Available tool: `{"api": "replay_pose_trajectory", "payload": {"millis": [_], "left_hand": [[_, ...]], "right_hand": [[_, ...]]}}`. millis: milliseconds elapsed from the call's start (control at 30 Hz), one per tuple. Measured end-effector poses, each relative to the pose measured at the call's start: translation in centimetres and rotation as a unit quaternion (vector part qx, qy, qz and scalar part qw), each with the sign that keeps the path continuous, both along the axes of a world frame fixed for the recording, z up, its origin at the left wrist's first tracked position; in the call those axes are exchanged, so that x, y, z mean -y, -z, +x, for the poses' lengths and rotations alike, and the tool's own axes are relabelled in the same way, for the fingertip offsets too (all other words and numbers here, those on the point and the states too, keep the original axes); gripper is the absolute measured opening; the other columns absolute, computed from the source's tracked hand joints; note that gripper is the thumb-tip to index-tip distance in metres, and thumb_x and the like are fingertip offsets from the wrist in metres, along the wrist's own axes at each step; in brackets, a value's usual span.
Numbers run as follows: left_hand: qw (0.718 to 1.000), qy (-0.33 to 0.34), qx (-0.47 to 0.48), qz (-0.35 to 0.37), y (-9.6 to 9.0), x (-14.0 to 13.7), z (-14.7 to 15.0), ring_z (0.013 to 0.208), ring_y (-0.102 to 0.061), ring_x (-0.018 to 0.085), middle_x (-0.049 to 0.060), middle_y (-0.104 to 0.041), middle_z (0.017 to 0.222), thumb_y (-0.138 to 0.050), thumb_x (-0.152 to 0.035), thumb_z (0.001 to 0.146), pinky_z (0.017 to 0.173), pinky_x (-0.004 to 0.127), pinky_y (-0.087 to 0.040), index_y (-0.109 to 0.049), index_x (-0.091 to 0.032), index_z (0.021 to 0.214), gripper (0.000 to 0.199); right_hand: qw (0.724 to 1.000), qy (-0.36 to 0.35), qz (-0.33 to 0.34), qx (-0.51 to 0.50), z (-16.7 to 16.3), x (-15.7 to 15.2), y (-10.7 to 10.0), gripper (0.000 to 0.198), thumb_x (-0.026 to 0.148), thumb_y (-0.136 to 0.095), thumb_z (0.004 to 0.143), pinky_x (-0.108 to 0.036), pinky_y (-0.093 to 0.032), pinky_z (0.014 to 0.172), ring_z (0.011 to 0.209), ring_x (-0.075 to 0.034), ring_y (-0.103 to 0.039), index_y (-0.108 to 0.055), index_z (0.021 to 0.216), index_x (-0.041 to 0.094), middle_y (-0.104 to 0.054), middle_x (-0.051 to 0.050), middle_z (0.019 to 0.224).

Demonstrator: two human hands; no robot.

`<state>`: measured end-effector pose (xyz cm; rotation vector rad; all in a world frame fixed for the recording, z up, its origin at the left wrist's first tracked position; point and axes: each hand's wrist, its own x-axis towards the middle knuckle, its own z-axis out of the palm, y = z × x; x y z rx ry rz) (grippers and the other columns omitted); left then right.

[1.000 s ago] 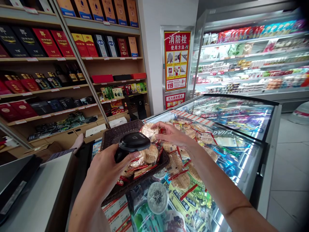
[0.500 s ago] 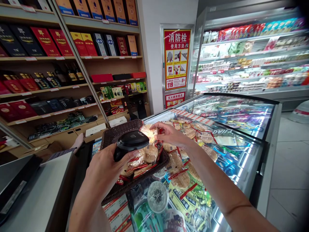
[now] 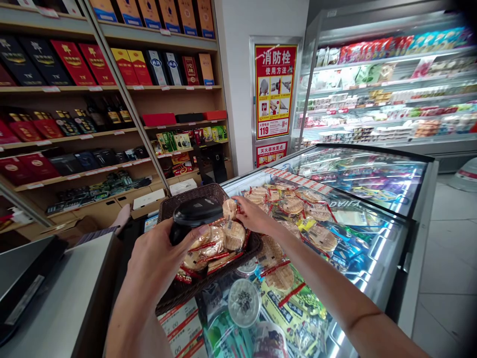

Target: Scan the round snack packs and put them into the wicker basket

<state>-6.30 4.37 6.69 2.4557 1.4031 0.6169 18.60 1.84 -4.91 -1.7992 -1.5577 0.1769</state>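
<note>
At basket (image 3: pixel 179 294), L hand (image 3: pixel 154 256) curls round blk scanner (image 3: pixel 197 211), R hand (image 3: pixel 255 216) pinches cracker pkt (image 3: pixel 229 209), now turned vs earlier.

The red poster (image 3: pixel 276 93) reads "消防栓 使用方法" and "119", the smaller red sign (image 3: pixel 272 153) below it "灭火器放置点"

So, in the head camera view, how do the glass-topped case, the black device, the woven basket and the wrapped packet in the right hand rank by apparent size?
Largest to smallest:
1. Glass-topped case
2. Woven basket, partly hidden
3. Black device
4. Wrapped packet, partly covered by the right hand
</note>
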Motion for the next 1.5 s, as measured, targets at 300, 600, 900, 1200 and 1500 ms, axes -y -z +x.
{"api": "replay_pose_trajectory", "payload": {"millis": [300,600,900,1200,1500], "left_hand": [[0.999,0.000,-0.038,-0.022,-0.9,0.9,0.3,0.086,-0.068,0.033,0.008,-0.072,0.080,-0.054,-0.063,0.082,0.066,0.032,-0.041,-0.065,-0.024,0.076,0.041],[0.997,0.008,-0.071,-0.031,-0.8,0.8,0.6,0.080,-0.066,0.031,0.007,-0.070,0.077,-0.051,-0.063,0.084,0.065,0.032,-0.040,-0.063,-0.024,0.075,0.041],[0.998,0.010,-0.058,-0.027,-0.6,0.7,0.6,0.087,-0.066,0.032,0.008,-0.071,0.081,-0.050,-0.063,0.084,0.068,0.033,-0.040,-0.065,-0.023,0.081,0.042],[1.000,-0.017,-0.003,0.000,-0.2,0.3,0.6,0.071,-0.061,0.025,0.002,-0.062,0.063,-0.053,-0.068,0.078,0.061,0.028,-0.037,-0.065,-0.023,0.077,0.046],[1.000,0.030,0.001,0.002,1.3,0.0,1.5,0.074,-0.062,0.026,0.003,-0.065,0.067,-0.053,-0.072,0.076,0.060,0.029,-0.037,-0.067,-0.024,0.082,0.050]], "right_hand": [[0.963,0.127,-0.207,0.113,6.3,2.4,-1.2,0.021,0.022,-0.056,0.089,-0.037,-0.049,0.088,0.104,-0.027,-0.065,-0.070,0.105,0.018,-0.069,-0.015,0.111],[0.928,0.107,-0.343,0.101,5.7,2.1,-0.8,0.068,0.046,-0.088,0.059,-0.036,-0.052,0.077,0.104,-0.033,-0.068,-0.066,0.117,0.017,-0.069,-0.019,0.119],[0.941,0.069,-0.303,0.132,6.4,2.9,-1.9,0.040,0.046,-0.085,0.065,-0.034,-0.048,0.078,0.099,-0.030,-0.065,-0.072,0.092,0.020,-0.071,-0.012,0.104],[0.965,0.248,0.056,-0.063,5.7,3.5,-4.2,0.027,0.040,-0.072,0.076,-0.030,-0.045,0.069,0.081,-0.020,-0.063,-0.062,0.092,0.021,-0.070,-0.004,0.089],[0.907,0.027,0.078,-0.412,0.7,3.3,-5.1,0.033,0.031,-0.081,0.069,-0.030,-0.052,0.067,0.075,-0.019,-0.067,-0.065,0.094,0.018,-0.073,-0.006,0.086]]}}
